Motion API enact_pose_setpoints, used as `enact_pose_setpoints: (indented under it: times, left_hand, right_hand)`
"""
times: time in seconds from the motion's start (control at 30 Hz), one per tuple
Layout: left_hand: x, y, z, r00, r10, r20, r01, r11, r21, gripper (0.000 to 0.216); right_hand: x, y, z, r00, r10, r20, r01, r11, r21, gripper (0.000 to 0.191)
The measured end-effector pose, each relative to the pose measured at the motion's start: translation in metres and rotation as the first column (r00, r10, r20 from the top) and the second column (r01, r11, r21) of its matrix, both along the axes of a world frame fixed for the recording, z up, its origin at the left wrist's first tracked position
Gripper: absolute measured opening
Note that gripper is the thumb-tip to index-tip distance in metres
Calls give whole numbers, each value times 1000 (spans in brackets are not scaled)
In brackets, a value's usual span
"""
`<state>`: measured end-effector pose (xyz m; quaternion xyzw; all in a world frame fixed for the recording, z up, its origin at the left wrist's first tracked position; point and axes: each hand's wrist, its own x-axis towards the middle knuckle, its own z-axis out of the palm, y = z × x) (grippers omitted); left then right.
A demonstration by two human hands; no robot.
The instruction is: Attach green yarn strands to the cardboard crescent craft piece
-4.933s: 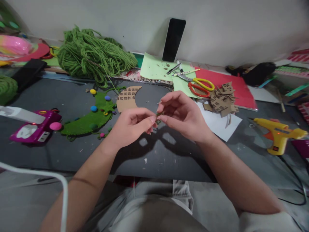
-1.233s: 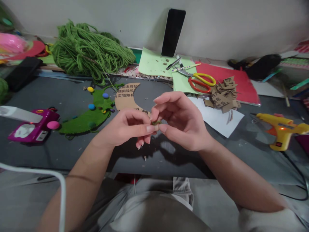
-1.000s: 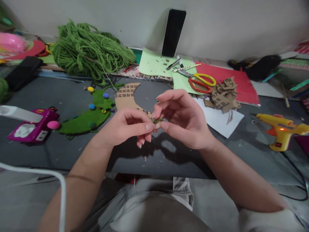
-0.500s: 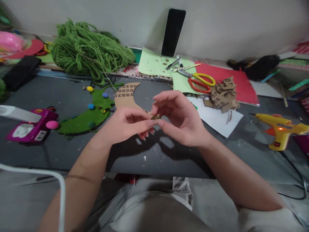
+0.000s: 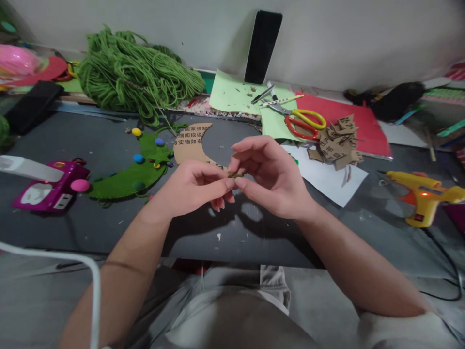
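Above the dark table (image 5: 109, 213) my left hand (image 5: 192, 190) and my right hand (image 5: 271, 175) meet fingertip to fingertip. Both pinch a small green scrap of yarn (image 5: 236, 175) between thumb and forefinger; most of it is hidden by the fingers. Behind my hands lies a brown cardboard crescent (image 5: 191, 143) with printed characters. To its left rests a green yarn-covered crescent (image 5: 134, 173) dotted with small coloured pompoms.
A big heap of green yarn (image 5: 134, 77) lies at the back left, a black phone (image 5: 262, 46) leans on the wall. Red-and-yellow scissors (image 5: 303, 123), cardboard scraps (image 5: 336, 145), a yellow glue gun (image 5: 423, 196) at right, a magenta device (image 5: 51, 186) at left.
My hands stay joined on the green scrap, with fingers shifting slightly as they work it. The view has drifted a little; nothing on the table has moved.
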<state>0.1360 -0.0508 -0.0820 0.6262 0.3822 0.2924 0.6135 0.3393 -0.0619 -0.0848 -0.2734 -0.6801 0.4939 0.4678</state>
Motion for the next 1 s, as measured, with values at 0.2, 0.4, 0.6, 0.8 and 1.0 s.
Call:
enact_pose_setpoints:
  times: [0.2, 0.4, 0.6, 0.8, 1.0]
  left_hand:
    - [0, -1, -1, 1000, -7, 22, 7, 1000, -7, 29]
    - [-2, 0, -5, 995, -23, 96, 26, 999, -35, 26]
    - [-2, 0, -8, 993, -2, 114, 8, 998, -60, 25]
    - [-3, -1, -9, 987, -24, 158, 36, 997, -69, 26]
    - [-4, -1, -10, 980, -48, 192, 69, 993, -101, 24]
  right_hand:
    - [-1, 1, -1, 999, 21, -49, -24, 997, -75, 44]
    - [-2, -1, 1, 996, 41, -81, -49, 994, -98, 44]
    - [-3, -1, -1, 995, 63, -80, -69, 994, -83, 44]
    - [-2, -1, 1, 996, 69, -53, -73, 994, -79, 42]
    - [0, -2, 1, 998, 58, -30, -61, 994, -90, 42]
